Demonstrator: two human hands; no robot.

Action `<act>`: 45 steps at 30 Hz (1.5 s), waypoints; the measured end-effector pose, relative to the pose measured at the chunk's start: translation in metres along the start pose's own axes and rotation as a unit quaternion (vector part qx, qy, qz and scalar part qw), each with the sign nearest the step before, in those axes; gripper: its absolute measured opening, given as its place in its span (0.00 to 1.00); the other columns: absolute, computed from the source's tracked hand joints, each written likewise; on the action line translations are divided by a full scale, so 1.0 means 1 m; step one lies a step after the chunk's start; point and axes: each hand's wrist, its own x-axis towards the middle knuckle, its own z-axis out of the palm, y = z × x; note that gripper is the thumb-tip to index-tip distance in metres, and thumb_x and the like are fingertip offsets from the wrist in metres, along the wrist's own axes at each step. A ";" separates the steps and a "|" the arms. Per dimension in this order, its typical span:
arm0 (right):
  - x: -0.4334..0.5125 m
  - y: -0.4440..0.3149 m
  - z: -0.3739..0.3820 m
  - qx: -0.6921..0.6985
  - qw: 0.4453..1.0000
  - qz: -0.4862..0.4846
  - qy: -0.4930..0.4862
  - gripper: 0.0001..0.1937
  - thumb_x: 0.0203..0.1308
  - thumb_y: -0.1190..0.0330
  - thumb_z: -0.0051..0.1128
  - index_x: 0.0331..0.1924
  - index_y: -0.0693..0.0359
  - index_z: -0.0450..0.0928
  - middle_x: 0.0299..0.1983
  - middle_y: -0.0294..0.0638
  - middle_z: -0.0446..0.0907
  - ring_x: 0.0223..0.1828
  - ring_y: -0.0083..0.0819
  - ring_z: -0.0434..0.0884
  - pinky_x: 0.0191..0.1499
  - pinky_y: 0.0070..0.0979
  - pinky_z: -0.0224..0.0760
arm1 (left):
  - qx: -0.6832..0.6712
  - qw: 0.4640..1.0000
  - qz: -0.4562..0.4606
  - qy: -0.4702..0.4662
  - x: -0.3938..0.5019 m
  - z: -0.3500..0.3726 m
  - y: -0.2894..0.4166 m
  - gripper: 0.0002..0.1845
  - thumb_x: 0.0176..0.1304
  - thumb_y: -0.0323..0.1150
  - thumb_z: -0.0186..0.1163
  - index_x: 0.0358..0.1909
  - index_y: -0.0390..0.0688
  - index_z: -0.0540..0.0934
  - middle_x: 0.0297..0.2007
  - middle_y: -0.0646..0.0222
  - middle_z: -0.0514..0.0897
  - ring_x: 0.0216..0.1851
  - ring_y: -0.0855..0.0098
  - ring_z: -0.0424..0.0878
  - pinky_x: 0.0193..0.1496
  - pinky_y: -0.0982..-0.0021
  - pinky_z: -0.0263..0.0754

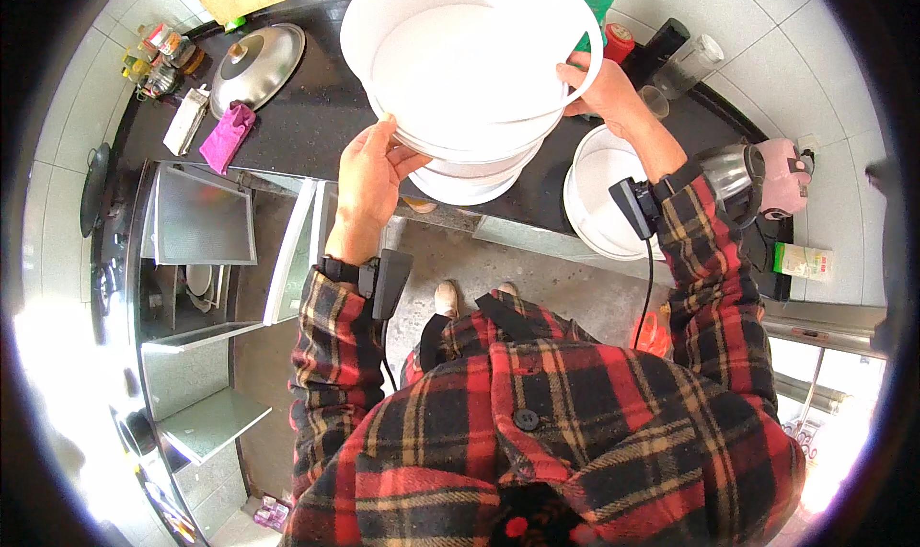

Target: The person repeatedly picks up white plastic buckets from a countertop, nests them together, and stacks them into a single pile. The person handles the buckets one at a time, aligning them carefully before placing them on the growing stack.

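Observation:
A large round white tub [438, 65] is held tilted above the dark countertop, its bright inside facing me. My left hand [370, 173] grips its lower left side, thumb on the outer edge and fingers underneath. At the right, my right hand [604, 91] has hold of the tub by its rim, with the thumb inside. Beneath it shows another white rounded vessel [467, 188]; whether the two touch is hidden. A second white tub [596, 180] stands at the counter's front edge, below my right forearm and partly covered by it.
A domed metal pan lid [262, 65], a pink cloth [228, 136] and several jars [169, 44] sit at left on the counter [309, 116]. Cabinet doors [205, 216] hang open below. A metal kettle [733, 177], a pink appliance [783, 177] and a glass [652, 101] are at right.

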 end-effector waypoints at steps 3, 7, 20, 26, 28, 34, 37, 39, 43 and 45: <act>0.003 -0.003 -0.001 -0.003 1.000 -0.004 -0.016 0.19 0.67 0.63 0.53 0.54 0.67 0.77 0.42 0.44 0.84 0.36 0.31 0.86 0.39 0.29 0.84 | 0.017 1.000 0.006 -0.005 0.003 -0.001 0.000 0.15 0.73 0.35 0.51 0.45 0.29 0.75 0.40 0.56 0.83 0.39 0.64 0.85 0.46 0.64 0.84; 0.007 -0.005 0.000 -0.008 1.000 -0.003 0.001 0.18 0.66 0.63 0.53 0.53 0.67 0.78 0.41 0.44 0.84 0.36 0.32 0.86 0.39 0.30 0.84 | 0.025 1.000 0.007 -0.017 0.006 -0.003 0.001 0.15 0.73 0.34 0.51 0.44 0.29 0.75 0.39 0.56 0.83 0.38 0.64 0.85 0.45 0.64 0.84; -0.030 -0.001 0.058 0.209 0.974 0.022 -0.088 0.32 0.63 0.72 0.53 0.68 0.73 0.54 0.48 0.53 0.79 0.43 0.37 0.84 0.43 0.29 0.84 | 0.059 0.997 0.034 0.044 0.056 -0.059 0.044 0.18 0.72 0.38 0.54 0.52 0.33 0.77 0.43 0.64 0.85 0.41 0.72 0.84 0.43 0.70 0.81; -0.016 0.012 0.058 0.130 0.985 0.007 -0.109 0.23 0.68 0.69 0.45 0.65 0.69 0.65 0.47 0.46 0.79 0.46 0.33 0.82 0.49 0.30 0.79 | 0.049 0.992 0.113 0.016 0.056 -0.083 0.034 0.15 0.71 0.34 0.53 0.54 0.37 0.75 0.49 0.62 0.82 0.51 0.69 0.80 0.52 0.69 0.78; 0.007 0.012 0.055 0.171 0.983 0.012 -0.070 0.21 0.70 0.61 0.48 0.61 0.66 0.72 0.47 0.40 0.80 0.46 0.27 0.80 0.51 0.26 0.75 | 0.112 0.978 0.176 0.005 0.049 -0.090 0.029 0.16 0.71 0.35 0.53 0.55 0.37 0.75 0.50 0.61 0.81 0.52 0.69 0.80 0.52 0.69 0.77; 0.057 0.015 0.069 0.228 0.970 0.012 -0.087 0.22 0.68 0.54 0.53 0.55 0.62 0.78 0.43 0.36 0.79 0.42 0.24 0.75 0.46 0.26 0.71 | 0.302 0.932 0.186 0.078 0.051 -0.092 0.044 0.19 0.71 0.35 0.50 0.58 0.36 0.73 0.51 0.58 0.79 0.50 0.65 0.80 0.56 0.65 0.74; 0.062 0.023 0.071 0.237 0.962 0.019 -0.134 0.20 0.67 0.54 0.55 0.52 0.61 0.80 0.39 0.35 0.79 0.39 0.24 0.75 0.43 0.25 0.72 | 0.253 0.956 0.108 0.106 0.062 -0.089 0.057 0.18 0.72 0.36 0.48 0.56 0.36 0.73 0.49 0.60 0.80 0.49 0.66 0.80 0.55 0.66 0.74; 0.061 0.027 0.074 0.262 0.953 0.000 -0.152 0.19 0.66 0.54 0.56 0.47 0.63 0.81 0.33 0.35 0.78 0.33 0.23 0.76 0.37 0.22 0.72 | 0.224 0.961 0.069 0.146 0.069 -0.090 0.063 0.16 0.72 0.36 0.47 0.53 0.36 0.74 0.47 0.62 0.81 0.48 0.67 0.80 0.54 0.67 0.74; 0.060 0.031 0.085 0.291 0.944 -0.007 -0.154 0.18 0.65 0.56 0.57 0.45 0.65 0.79 0.29 0.35 0.77 0.27 0.22 0.75 0.29 0.22 0.70 | 0.343 0.927 0.081 0.126 0.076 -0.097 0.075 0.22 0.73 0.38 0.46 0.62 0.35 0.70 0.55 0.59 0.78 0.54 0.67 0.77 0.59 0.70 0.70; 0.058 0.033 0.090 0.325 0.932 -0.014 -0.161 0.18 0.65 0.57 0.56 0.47 0.65 0.78 0.28 0.35 0.77 0.26 0.22 0.75 0.27 0.22 0.69 | 0.446 0.877 0.121 0.136 0.077 -0.096 0.077 0.25 0.74 0.37 0.46 0.68 0.35 0.66 0.60 0.58 0.76 0.57 0.69 0.76 0.61 0.72 0.68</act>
